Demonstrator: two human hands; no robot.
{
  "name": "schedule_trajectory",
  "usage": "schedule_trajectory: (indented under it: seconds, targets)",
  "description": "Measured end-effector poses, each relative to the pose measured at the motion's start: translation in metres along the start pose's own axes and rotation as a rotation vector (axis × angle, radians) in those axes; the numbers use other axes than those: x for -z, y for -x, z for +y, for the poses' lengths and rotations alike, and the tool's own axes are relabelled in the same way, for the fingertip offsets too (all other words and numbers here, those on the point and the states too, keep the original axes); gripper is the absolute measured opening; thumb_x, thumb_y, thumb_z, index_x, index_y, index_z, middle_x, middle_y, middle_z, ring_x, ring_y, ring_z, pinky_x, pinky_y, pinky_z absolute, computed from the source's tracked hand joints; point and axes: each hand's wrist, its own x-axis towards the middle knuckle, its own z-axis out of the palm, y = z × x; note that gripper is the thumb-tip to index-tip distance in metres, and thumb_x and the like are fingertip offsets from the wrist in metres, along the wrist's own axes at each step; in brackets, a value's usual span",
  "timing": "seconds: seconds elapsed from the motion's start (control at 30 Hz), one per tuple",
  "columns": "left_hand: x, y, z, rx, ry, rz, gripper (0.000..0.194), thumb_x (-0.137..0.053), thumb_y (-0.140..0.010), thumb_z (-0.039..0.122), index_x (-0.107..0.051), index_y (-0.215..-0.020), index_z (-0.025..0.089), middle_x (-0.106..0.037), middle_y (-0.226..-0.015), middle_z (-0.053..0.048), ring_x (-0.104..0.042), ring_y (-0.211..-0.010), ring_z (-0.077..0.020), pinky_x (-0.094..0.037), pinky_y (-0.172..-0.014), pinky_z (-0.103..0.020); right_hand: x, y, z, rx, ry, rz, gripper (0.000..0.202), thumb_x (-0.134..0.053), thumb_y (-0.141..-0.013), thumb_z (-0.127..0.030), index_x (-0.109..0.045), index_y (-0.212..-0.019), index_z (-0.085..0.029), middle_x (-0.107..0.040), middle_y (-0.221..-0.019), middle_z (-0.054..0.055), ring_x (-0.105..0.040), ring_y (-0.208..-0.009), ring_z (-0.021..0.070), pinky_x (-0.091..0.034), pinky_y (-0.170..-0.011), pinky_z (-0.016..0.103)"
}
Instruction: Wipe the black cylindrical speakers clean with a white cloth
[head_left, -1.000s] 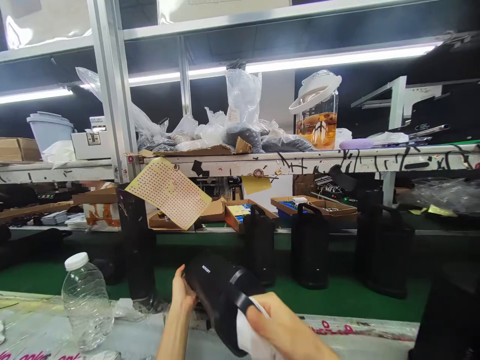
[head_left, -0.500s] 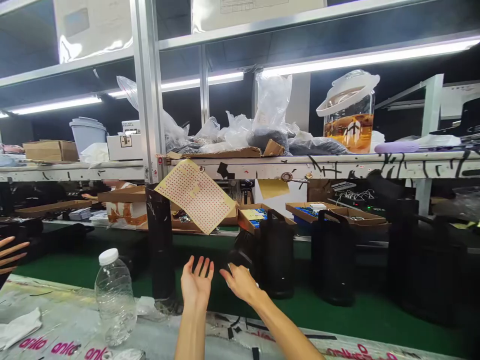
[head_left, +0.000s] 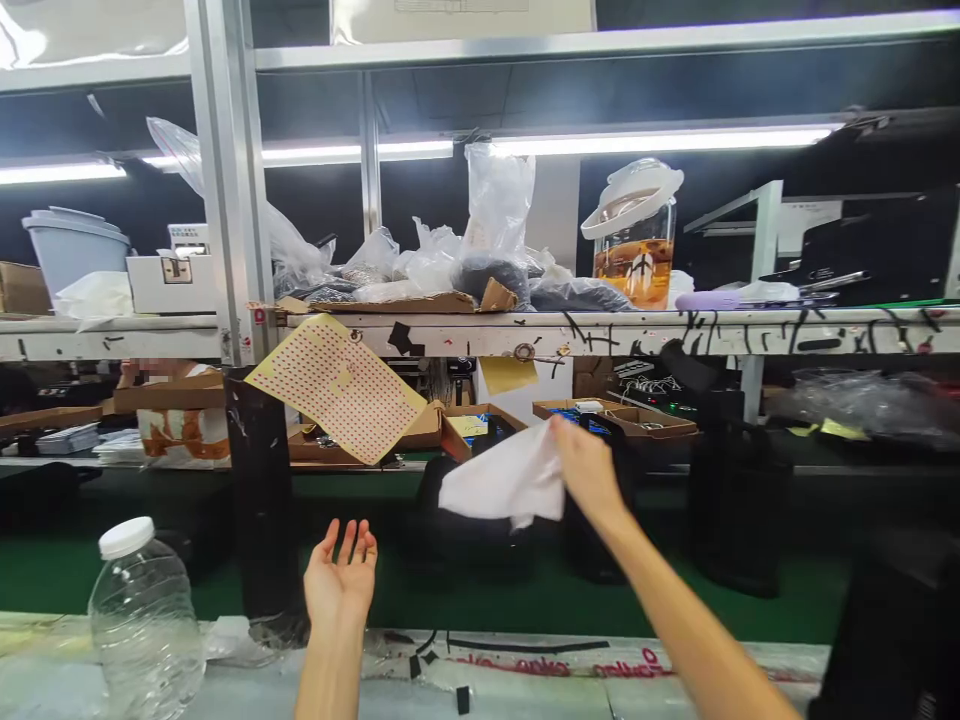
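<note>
My right hand [head_left: 589, 470] is closed on one corner of a white cloth [head_left: 506, 475], which hangs out to the left in front of the black devices. Palm up and fingers loosely apart, my left hand [head_left: 341, 580] holds nothing over the edge of the green belt [head_left: 420, 600]. Dark upright devices with top handles [head_left: 735, 490] stand on the belt; the cloth and my right forearm partly cover some of them. Above my left hand, a yellowish sheet with rows of red dots [head_left: 337, 385] hangs from the shelf edge.
A clear plastic bottle with a white cap [head_left: 146, 620] stands at the lower left. Beside it rises a post [head_left: 259, 500], dark at its lower part. Behind the belt are cardboard trays [head_left: 652, 424]. The shelf above holds plastic bags [head_left: 499, 220] and a jar of amber liquid [head_left: 636, 250].
My right hand has moved right and up, and the white cloth now shows spread out from it. My left hand stays open. The view has turned right, so the surroundings appear farther left.
</note>
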Motion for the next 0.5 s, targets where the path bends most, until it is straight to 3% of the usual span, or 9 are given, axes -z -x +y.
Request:
schedule_trajectory:
  seconds: [0.1, 0.2, 0.27, 0.37, 0.5]
  targets:
    - [-0.004, 0.006, -0.007, 0.034, -0.014, -0.017, 0.014, -0.048, -0.087, 0.008, -0.059, -0.093, 0.015, -0.055, -0.097, -0.006, -0.058, -0.086, -0.017, -0.052, -0.055, -0.022, 0.066, -0.053, 0.018, -0.231, 0.12, 0.222, 0.038, -0.045, -0.099, -0.045, -0.06, -0.083, -0.013, -0.06, -0.08, 0.003, -0.06, -0.079, 0.0176, -0.048, -0.077, 0.035]
    - [-0.008, 0.011, -0.011, 0.067, -0.019, -0.03, 0.016, -0.048, -0.086, 0.007, -0.06, -0.091, 0.016, -0.055, -0.096, -0.008, -0.058, -0.085, -0.0171, -0.052, -0.053, -0.021, 0.091, -0.086, 0.033, -0.37, 0.183, 0.31, 0.03, -0.053, -0.096, -0.042, -0.061, -0.101, -0.013, -0.062, -0.102, 0.008, -0.06, -0.096, 0.0209, -0.049, -0.086, 0.04]
    - [-0.01, 0.013, -0.012, 0.073, -0.017, -0.039, 0.017, -0.048, -0.085, 0.007, -0.06, -0.091, 0.016, -0.055, -0.096, -0.008, -0.059, -0.084, -0.0167, -0.052, -0.052, -0.021, 0.085, -0.099, 0.037, -0.408, 0.18, 0.253, 0.029, -0.056, -0.095, -0.039, -0.061, -0.108, -0.013, -0.061, -0.109, 0.009, -0.059, -0.1, 0.0218, -0.049, -0.088, 0.042]
    - [-0.012, 0.016, -0.01, 0.068, -0.017, -0.056, 0.018, -0.048, -0.085, 0.007, -0.061, -0.092, 0.016, -0.055, -0.096, -0.008, -0.059, -0.082, -0.0157, -0.052, -0.052, -0.02, 0.056, -0.112, 0.034, -0.464, 0.132, 0.091, 0.027, -0.06, -0.094, -0.035, -0.061, -0.109, -0.013, -0.06, -0.112, 0.009, -0.059, -0.101, 0.0215, -0.05, -0.089, 0.043]
    - [-0.013, 0.019, -0.006, 0.063, -0.031, -0.073, 0.018, -0.047, -0.086, 0.008, -0.062, -0.093, 0.016, -0.056, -0.095, -0.007, -0.06, -0.079, -0.0139, -0.052, -0.052, -0.02, 0.033, -0.107, 0.028, -0.564, 0.015, -0.019, 0.024, -0.062, -0.092, -0.031, -0.061, -0.108, -0.013, -0.06, -0.113, 0.009, -0.06, -0.101, 0.0215, -0.051, -0.088, 0.043]
